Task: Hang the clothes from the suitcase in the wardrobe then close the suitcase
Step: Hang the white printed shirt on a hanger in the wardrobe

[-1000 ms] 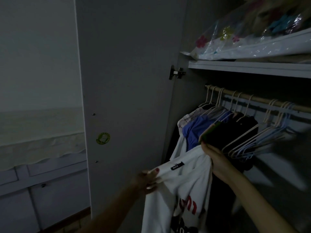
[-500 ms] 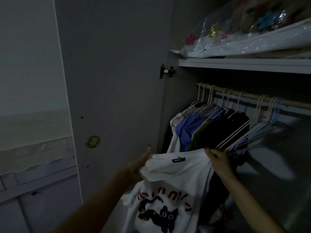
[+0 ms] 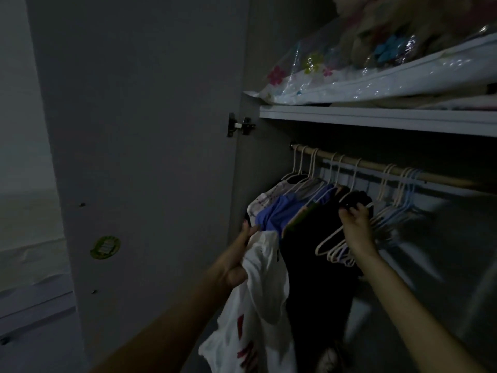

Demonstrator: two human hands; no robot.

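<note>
Your left hand (image 3: 236, 261) grips the white T-shirt (image 3: 258, 297) by a bunched fold near its top, so the rest of it hangs free below your wrist, its red print showing low down. Held like that it stays off the floor and leaves your other hand free, which looks like the point of the hold. Your right hand (image 3: 355, 224) is up among the empty hangers (image 3: 349, 246), fingers curled at the shoulder of one; most likely you are picking a hanger out for the shirt, though in this dim light I cannot tell whether you have pinched one hanger or only the black garment (image 3: 322, 259) just beside it.

The shirt is at the left end of the rail (image 3: 376, 169), below it and in front of the clothes already hung: a pale patterned piece (image 3: 265, 199), a blue top (image 3: 279, 216), then the black garment. The empty hangers are bunched together further right, their hooks crowded on the rail and their lower ends tilted towards you, so pulling one may drag its neighbours along.

The open wardrobe door (image 3: 139, 157) stands close on your left, with a hinge (image 3: 239, 125) and a green sticker (image 3: 105, 246) on it. Above the rail, a shelf (image 3: 376, 118) carries a clear flowered storage bag (image 3: 349, 76) whose corner overhangs the shelf's left end. The suitcase is not in view.
</note>
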